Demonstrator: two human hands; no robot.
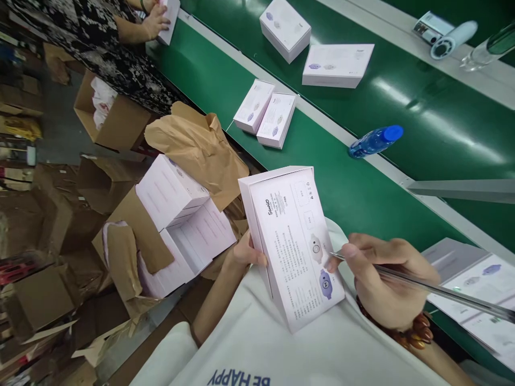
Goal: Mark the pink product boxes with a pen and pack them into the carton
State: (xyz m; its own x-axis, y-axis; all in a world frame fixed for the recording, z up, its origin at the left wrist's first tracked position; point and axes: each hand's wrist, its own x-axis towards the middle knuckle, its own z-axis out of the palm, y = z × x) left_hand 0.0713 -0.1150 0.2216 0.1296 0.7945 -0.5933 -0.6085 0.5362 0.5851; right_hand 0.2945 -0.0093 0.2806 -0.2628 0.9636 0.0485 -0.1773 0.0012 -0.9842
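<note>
The green conveyor belt point(341, 198) carried four white boxes point(277, 120) and one water bottle point(376, 141); one further box point(293, 241) was hand-held.

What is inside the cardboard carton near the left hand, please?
In the carton: white boxes and brown kraft paper; its bottom, and anything beneath them, is covered.

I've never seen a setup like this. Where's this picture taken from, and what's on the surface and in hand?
There is no machine here: this single view comes from a camera worn on a person's head, looking down at their own bare hands. The left hand holds up a white printed product box, and the right hand grips a clear pen, its tip by the box. Beyond lies a green conveyor belt with more white boxes and a blue-capped water bottle. To the left, an open cardboard carton holds similar boxes and brown kraft paper. A co-worker's hand rests on another box.
</note>
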